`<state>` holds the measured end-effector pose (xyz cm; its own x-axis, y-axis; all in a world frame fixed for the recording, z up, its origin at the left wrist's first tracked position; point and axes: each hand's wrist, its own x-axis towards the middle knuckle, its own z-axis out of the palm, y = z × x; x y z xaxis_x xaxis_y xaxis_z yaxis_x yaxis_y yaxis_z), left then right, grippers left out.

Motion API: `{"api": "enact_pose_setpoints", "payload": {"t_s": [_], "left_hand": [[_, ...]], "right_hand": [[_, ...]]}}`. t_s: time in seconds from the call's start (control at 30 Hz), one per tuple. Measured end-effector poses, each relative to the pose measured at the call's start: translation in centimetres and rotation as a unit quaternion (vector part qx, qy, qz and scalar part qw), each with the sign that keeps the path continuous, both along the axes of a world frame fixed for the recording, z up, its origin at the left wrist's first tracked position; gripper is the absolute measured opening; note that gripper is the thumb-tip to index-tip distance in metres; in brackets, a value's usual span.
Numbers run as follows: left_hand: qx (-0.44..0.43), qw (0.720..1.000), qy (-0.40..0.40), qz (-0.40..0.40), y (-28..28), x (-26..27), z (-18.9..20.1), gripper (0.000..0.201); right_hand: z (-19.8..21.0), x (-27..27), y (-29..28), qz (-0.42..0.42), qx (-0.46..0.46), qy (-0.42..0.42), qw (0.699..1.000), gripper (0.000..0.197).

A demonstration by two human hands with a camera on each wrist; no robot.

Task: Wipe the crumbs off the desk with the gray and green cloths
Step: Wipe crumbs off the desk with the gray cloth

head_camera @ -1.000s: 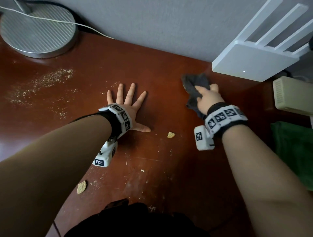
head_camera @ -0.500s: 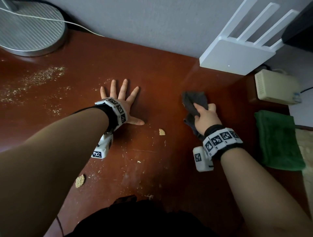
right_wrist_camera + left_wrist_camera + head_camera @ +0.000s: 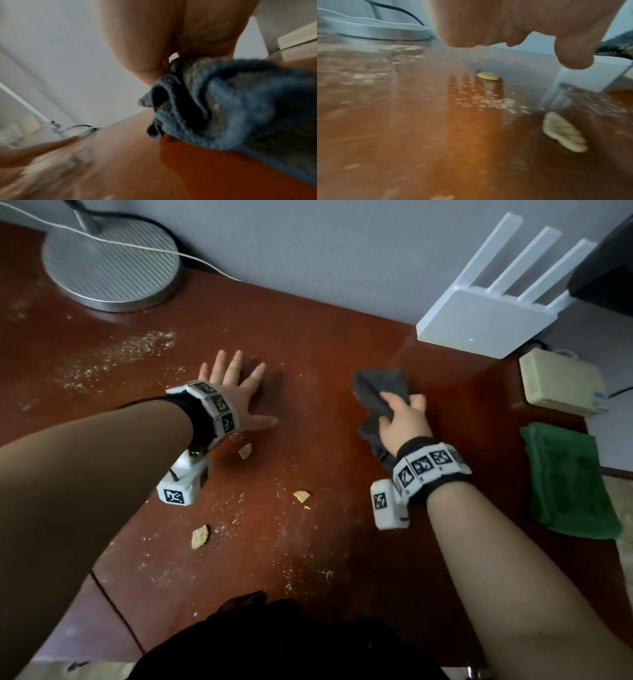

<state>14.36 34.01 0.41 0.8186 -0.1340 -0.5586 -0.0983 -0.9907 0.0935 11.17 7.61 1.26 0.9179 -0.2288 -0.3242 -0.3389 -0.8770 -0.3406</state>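
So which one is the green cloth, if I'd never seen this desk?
Find the white router by the wall at the desk's far right corner. Nearer than it, past a beige box, the green cloth lies folded flat at the desk's right edge. Unlike the gray cloth, bunched in the right hand, no hand touches it.

desk: reddish-brown wooden desk top [image 3: 325,344], smooth, with a soft sheen that mirrors the hand in the left wrist view
gray cloth: dark gray cloth [image 3: 376,392], matt and nubbly, like terry, bunched in soft folds
green cloth: folded dark green cloth [image 3: 572,484], matt, towel-like pile
crumbs: pale tan crumbs [image 3: 137,347], dry and grainy, with rough-edged biscuit bits
lamp base: round silver metal lamp base [image 3: 109,265], finely ribbed, dull shine
router: flat white plastic router [image 3: 483,326], smooth, satin
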Motion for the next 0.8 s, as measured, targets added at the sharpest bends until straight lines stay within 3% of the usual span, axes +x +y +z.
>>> {"api": "enact_pose_setpoints", "payload": {"t_s": [0.07, 0.13, 0.27, 0.4, 0.5, 0.57, 0.67, 0.8], "left_hand": [[-0.004, 0.999, -0.005, 0.054, 2.2, -0.3, 0.1, 0.098], [-0.01, 0.995, -0.001, 0.101, 4.2, -0.8, -0.2, 0.098], [-0.002, 0.992, 0.017, 0.126, 6.5, -2.6, -1.1, 0.098], [0.037, 0.996, 0.018, 0.073, 6.4, -4.4, -2.0, 0.097], [0.055, 0.997, 0.023, 0.052, 6.3, -5.0, -2.1, 0.093], [0.057, 0.997, 0.025, 0.043, 6.3, -5.1, -2.0, 0.091], [0.061, 0.998, 0.021, 0.024, 6.3, -5.5, -2.0, 0.088], [0.061, 0.998, 0.022, 0.002, 6.5, -7.0, -2.0, 0.083]], "right_hand": [[-0.8, 0.7, 0.8, -0.027, -0.054, 0.056, 0.997, 0.047], [-1.5, 0.1, 2.3, 0.002, -0.073, 0.08, 0.994, 0.051], [-1.6, -3.4, 5.3, 0.177, -0.035, 0.057, 0.982, 0.05], [-0.4, -5.6, 5.8, 0.304, 0.034, 0.143, 0.941, 0.045], [0.5, -4.2, 3.7, 0.224, 0.06, 0.109, 0.967, 0.042], [0.1, -3.5, 1.9, 0.116, 0.023, 0.05, 0.992, 0.041], [-1.3, -4.7, 1.2, 0.014, -0.06, 0.049, 0.997, 0.041], [-2.1, -7.6, 3.7, 0.103, -0.062, 0.038, 0.992, 0.043]]}}
